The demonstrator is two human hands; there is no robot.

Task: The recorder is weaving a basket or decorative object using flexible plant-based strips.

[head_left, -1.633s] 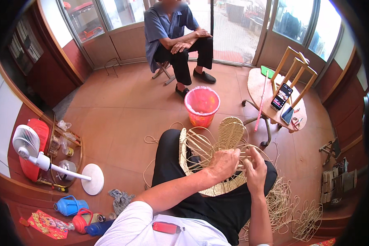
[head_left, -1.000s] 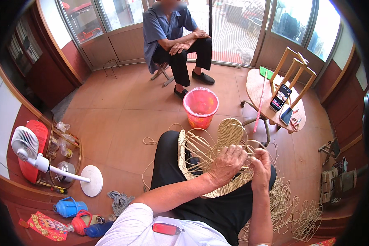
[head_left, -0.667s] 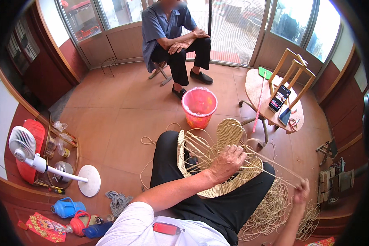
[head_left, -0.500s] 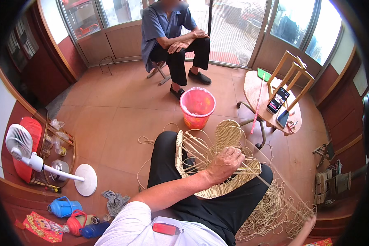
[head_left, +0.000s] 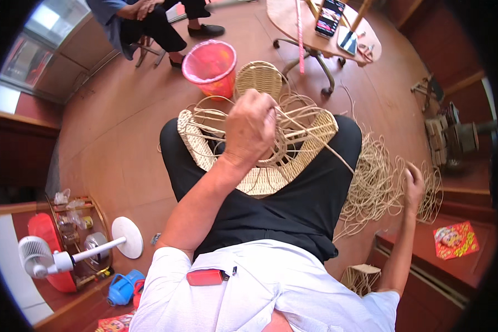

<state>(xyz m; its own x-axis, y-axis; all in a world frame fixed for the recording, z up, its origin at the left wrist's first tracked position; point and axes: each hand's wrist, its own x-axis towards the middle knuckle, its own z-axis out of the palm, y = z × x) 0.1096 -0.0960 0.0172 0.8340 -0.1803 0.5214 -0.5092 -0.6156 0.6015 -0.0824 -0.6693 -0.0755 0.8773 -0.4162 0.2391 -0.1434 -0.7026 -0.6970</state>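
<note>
A half-woven straw-coloured basket frame [head_left: 265,181], curved and with loose strands, lies across my thighs. A rounded woven panel [head_left: 258,77] stands up at its far side. My left hand [head_left: 252,126] is closed over the middle, gripping a thin cord [head_left: 315,134] that arcs from the fingers toward my right knee. Part of the weave is hidden under this hand. My right hand [head_left: 414,187] is stretched far out to the right, beside a heap of loose cord [head_left: 375,180]. Its fingers look apart, with nothing visible in them.
Beyond the work stands a pink lined bin [head_left: 210,74], with a seated person [head_left: 149,25] behind it. A round wheeled table [head_left: 285,22] holds phones and red-handled pliers. At left are a white fan [head_left: 128,238] and a blue jug [head_left: 124,288]. A woven stool [head_left: 361,278] stands by my right arm.
My view has tilted down and turned, shifting the room. My left hand has risen over the basket frame, drawing the cord into a loose arc. The right hand appears farther forward beside the heap.
</note>
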